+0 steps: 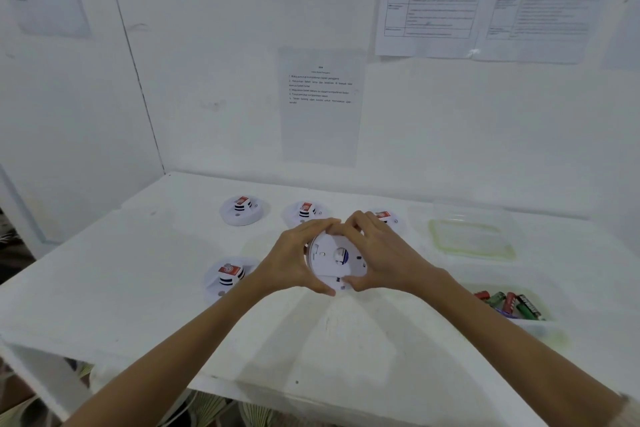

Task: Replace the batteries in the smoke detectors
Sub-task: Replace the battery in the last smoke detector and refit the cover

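I clasp the smoke detector (334,262) by its rim, left hand (294,258) and right hand (379,253) fingers wrapped; light, rigid, smooth plastic.

My left hand (294,258) and my right hand (377,253) are both bare: no gloves, no rings that I can make out. My forearms are bare too, long and slim, with no watch or band at either wrist. Only at the lower right corner does a pale edge of cloth, perhaps a sleeve (628,409), show on my right arm.
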